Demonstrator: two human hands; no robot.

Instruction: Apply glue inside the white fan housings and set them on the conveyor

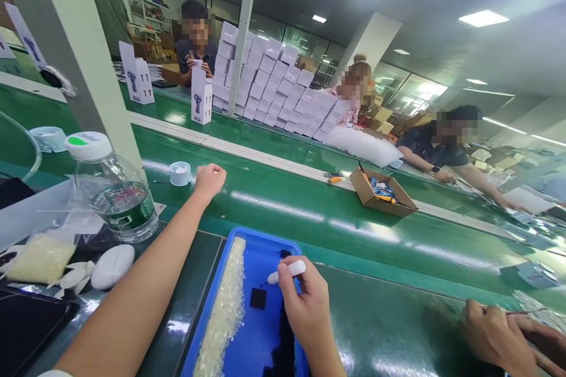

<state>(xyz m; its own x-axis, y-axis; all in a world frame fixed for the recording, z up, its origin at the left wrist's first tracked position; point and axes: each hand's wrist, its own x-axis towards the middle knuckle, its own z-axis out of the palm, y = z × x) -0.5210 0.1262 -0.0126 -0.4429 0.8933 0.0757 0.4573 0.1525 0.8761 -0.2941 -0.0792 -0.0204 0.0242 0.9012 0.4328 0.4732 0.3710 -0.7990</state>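
My left hand [209, 179] is stretched out over the green conveyor belt [309, 212], closed in a fist; what it holds, if anything, is hidden. A small white roll [180, 173] lies just left of it. My right hand [305, 303] hovers over a blue tray [265, 241] and grips a white pen-like tool [287, 271] with its tip pointing left. A strip of small clear beads [225, 306] runs along the tray's left side. Small black squares [258, 298] lie in the tray's middle.
A clear plastic bottle [110, 188] stands at left, with a bag of beads [42, 256] and a white oval case [112, 265] near it. An open cardboard box [382, 191] sits on the belt. Stacked white boxes [274, 85] and three seated people are across it. Another person's hands [508, 333] are at lower right.
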